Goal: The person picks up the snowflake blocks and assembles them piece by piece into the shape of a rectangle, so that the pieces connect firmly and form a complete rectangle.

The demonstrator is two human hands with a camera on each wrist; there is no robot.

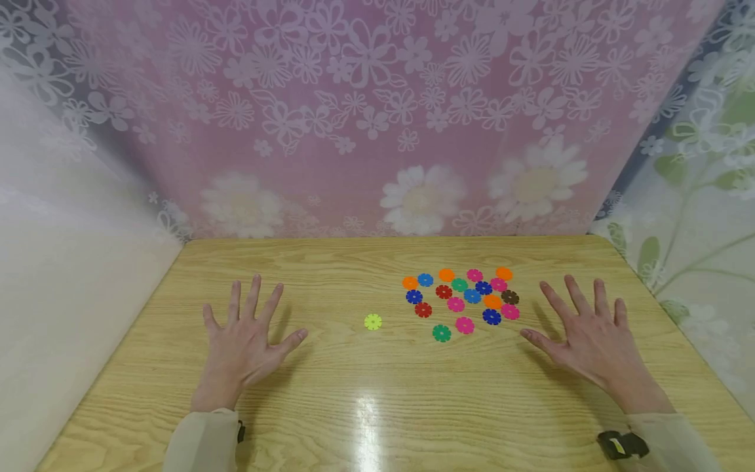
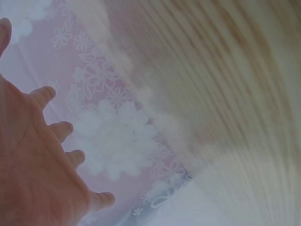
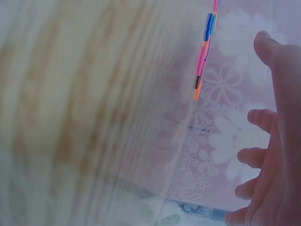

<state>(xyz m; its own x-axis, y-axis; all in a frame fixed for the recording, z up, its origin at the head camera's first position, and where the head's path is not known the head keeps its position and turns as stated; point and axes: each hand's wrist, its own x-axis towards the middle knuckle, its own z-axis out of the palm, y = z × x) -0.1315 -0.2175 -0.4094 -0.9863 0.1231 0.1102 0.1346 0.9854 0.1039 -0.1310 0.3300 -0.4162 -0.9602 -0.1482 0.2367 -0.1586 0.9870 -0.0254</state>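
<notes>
My left hand (image 1: 242, 344) is held over the left part of the table with its fingers spread, holding nothing. On the other side my right hand (image 1: 596, 344) is spread the same way, its thumb pointing toward a group of notched plastic discs. Between the hands, a yellow-green disc (image 1: 373, 322) lies apart from the others. The group includes a green disc (image 1: 442, 334), a brown disc (image 1: 510, 297), an orange disc (image 1: 493, 302) and several pink, red and blue ones, all flat on the wood. In the wrist views, the left palm (image 2: 37, 160) and right fingers (image 3: 254, 157) are bare.
The wood-grain table (image 1: 330, 387) ends at a pink flowered curtain (image 1: 354, 131) at the back. Pale cloth (image 1: 77, 262) hangs along the left side, and leaf-patterned cloth (image 1: 696, 249) along the right. A dark strap (image 1: 623, 445) circles the right wrist.
</notes>
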